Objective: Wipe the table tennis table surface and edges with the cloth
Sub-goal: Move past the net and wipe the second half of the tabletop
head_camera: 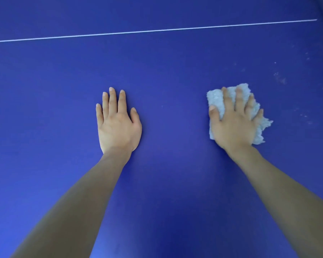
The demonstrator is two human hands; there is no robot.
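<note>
Head view: mid-wipe; cloth [215, 101] pressed under flat right hand [233, 125]; left hand [117, 125] flat, empty; dust marks [280, 78] toward right edge judged next.

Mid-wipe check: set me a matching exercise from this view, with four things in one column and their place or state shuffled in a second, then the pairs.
Things:
1. left hand
2. right hand
3. cloth
4. white line

Place or state:
A. bunched, pale, pinned under spread fingers
B. runs across the far part of the surface
C. flat on the bare blue table, holding nothing
D. presses down on the pale fabric

Pairs: 1-C, 2-D, 3-A, 4-B
</note>
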